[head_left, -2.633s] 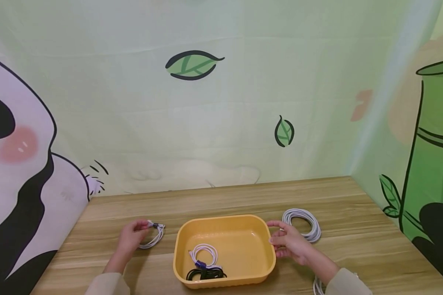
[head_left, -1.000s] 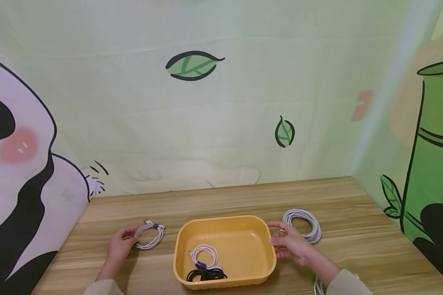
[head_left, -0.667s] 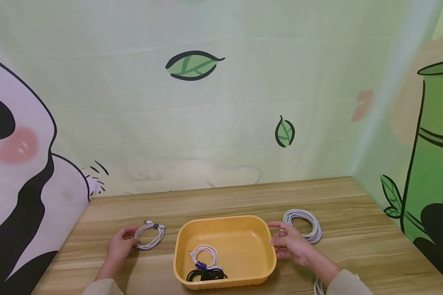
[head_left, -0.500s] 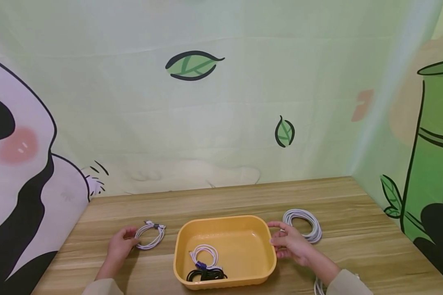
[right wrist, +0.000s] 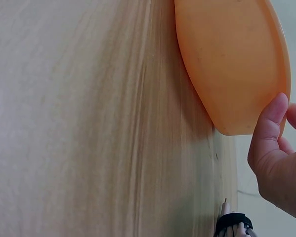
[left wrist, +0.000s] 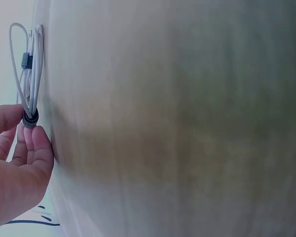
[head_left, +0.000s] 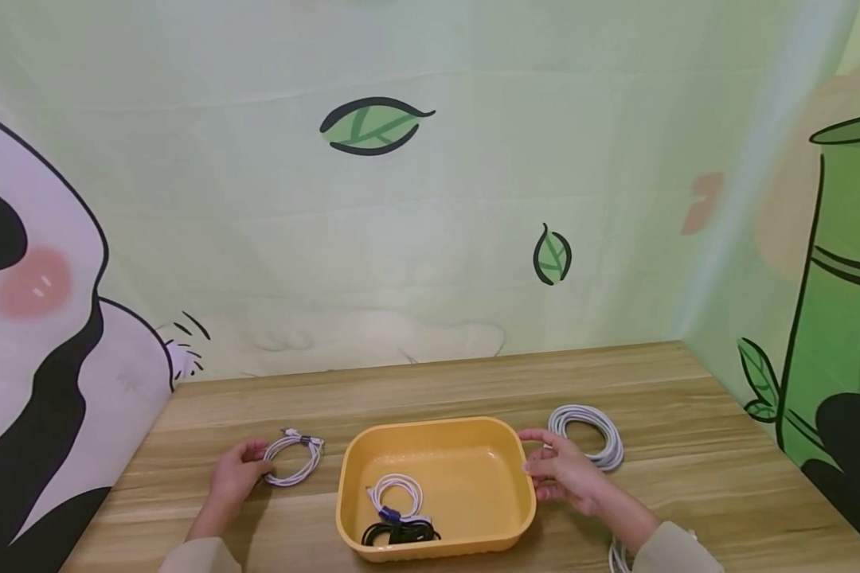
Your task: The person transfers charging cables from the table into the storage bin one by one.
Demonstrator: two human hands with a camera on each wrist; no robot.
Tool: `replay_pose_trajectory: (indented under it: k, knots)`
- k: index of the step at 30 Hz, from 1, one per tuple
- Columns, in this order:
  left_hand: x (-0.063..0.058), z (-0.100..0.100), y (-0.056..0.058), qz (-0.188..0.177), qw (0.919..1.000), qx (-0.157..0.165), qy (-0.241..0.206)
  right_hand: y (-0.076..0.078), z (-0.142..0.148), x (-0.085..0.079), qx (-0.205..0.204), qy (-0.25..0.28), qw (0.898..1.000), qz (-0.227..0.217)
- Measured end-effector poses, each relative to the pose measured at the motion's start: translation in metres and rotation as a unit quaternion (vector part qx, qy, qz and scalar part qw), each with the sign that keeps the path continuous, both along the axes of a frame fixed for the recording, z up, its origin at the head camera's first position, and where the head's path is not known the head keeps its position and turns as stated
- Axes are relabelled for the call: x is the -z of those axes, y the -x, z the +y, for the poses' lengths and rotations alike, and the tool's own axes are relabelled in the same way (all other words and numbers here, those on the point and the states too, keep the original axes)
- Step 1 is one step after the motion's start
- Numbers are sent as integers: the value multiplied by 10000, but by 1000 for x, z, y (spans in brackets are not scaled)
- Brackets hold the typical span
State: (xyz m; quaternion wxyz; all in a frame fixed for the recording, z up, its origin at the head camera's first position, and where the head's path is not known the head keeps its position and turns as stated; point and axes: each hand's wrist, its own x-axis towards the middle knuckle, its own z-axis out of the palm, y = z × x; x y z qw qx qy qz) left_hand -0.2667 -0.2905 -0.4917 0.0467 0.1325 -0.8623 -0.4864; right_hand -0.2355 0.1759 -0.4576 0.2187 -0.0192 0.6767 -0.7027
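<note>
In the head view my left hand (head_left: pixel 235 477) is at the left side of a coiled white cable (head_left: pixel 314 460) on the left of the table. The left wrist view shows thumb and fingers pinching that coil at a dark tie (left wrist: pixel 30 119); a second dark tie (left wrist: pixel 27 60) wraps it farther along. My right hand (head_left: pixel 562 473) holds the right side of a yellow plastic bin (head_left: pixel 437 549), its thumb (right wrist: pixel 275 111) against the wall. Inside the bin lie a white cable coil (head_left: pixel 417 493) with a blue tie and a bundled black cable (head_left: pixel 404 532).
A larger coil of white cable (head_left: pixel 611 454) lies behind my right hand. Another light cable (head_left: pixel 617 555) shows partly under the right forearm. The wooden table (head_left: pixel 430 390) meets a printed cloth backdrop (head_left: pixel 437 278) at its back edge.
My left hand has shifted from the coil's tied far end to its left side, then slightly right with the coil. My right hand and the bin have stayed put.
</note>
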Motion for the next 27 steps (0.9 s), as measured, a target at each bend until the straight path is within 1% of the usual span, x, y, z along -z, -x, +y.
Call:
replay_pose_trajectory:
  k: [5,9,16,23,27]
  knots:
    - [-3,2,0,-125,9995,49,-301,-1,0,-1,14,-14,10000,7]
    - [-3,3,-1,-127,9988,81,-467,-1,-1,-1,26,-33,10000,14]
    - [-3,3,-2,-86,9983,183,-552,0,0,0,34,-50,10000,19]
    - [-2,2,-2,-126,9977,196,-633,0,-1,0,24,-23,10000,2]
    - [-4,3,-3,-172,9976,186,-647,0,0,0,30,-27,10000,-20]
